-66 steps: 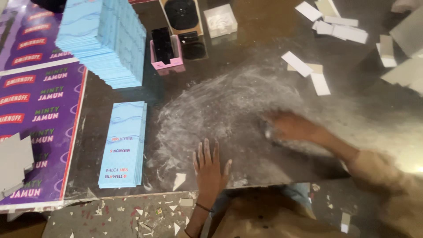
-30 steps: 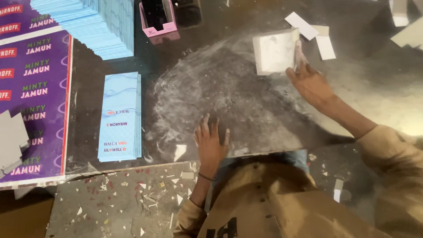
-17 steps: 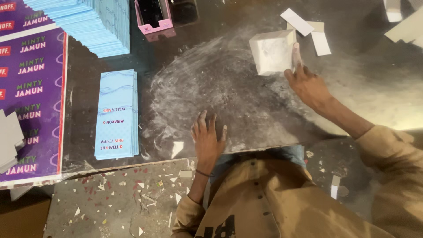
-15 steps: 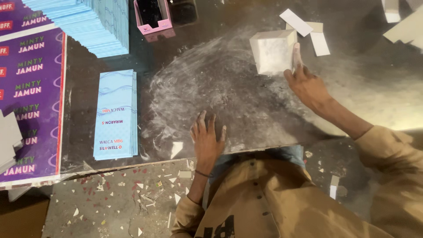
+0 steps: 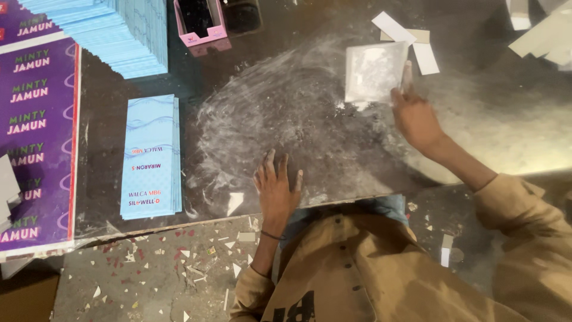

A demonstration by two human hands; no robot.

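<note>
My left hand (image 5: 277, 186) lies flat, fingers spread, on the dark glass tabletop (image 5: 298, 119) near its front edge, holding nothing. My right hand (image 5: 413, 113) reaches forward and holds a white square pad or sheet (image 5: 374, 73) by its near right corner, fingers on its edge. The pad rests at the far side of a patch of white powder smeared across the glass (image 5: 280, 113).
A small stack of light-blue printed cards (image 5: 150, 156) lies left of my left hand. A large fanned stack of the same cards (image 5: 113, 30) sits far left, beside purple printed sheets (image 5: 36, 137). A pink box (image 5: 199, 21) stands behind. White paper strips (image 5: 411, 42) lie at the far right.
My right hand has gone from rubbing the powdered glass to holding the white pad at the far side of the patch. My left hand stays flat in place.
</note>
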